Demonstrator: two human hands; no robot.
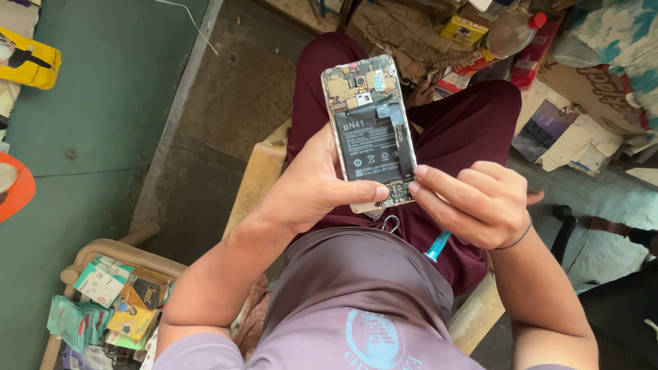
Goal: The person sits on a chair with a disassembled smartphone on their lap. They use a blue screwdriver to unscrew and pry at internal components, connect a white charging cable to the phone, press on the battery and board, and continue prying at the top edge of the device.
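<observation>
We hold the opened phone (370, 130) over our lap, above the dark red trousers (473, 130), with its back cover off, so the black battery (373, 147) and the small boards at the top and bottom of the phone are bare. Our left hand (312, 188) wraps the phone from its left edge, and the thumb presses on the lower end of the phone, just beside the bottom board. Our right hand (476, 202) is closed around a thin tool with a blue handle (437, 245); the handle comes out below the palm, and the fingertips (419, 179) meet at the lower right corner of the phone. The working tip is hidden under the fingers, so we cannot tell exactly what it touches. To do this step well, we judge that the phone must stay steady in the left hand, and the tool should press lightly and stay away from the battery, because the parts at the bottom of the phone are small and close together. To the lower left of the phone, well apart, a basket (89, 250) holds small colourful packets (113, 301).
</observation>
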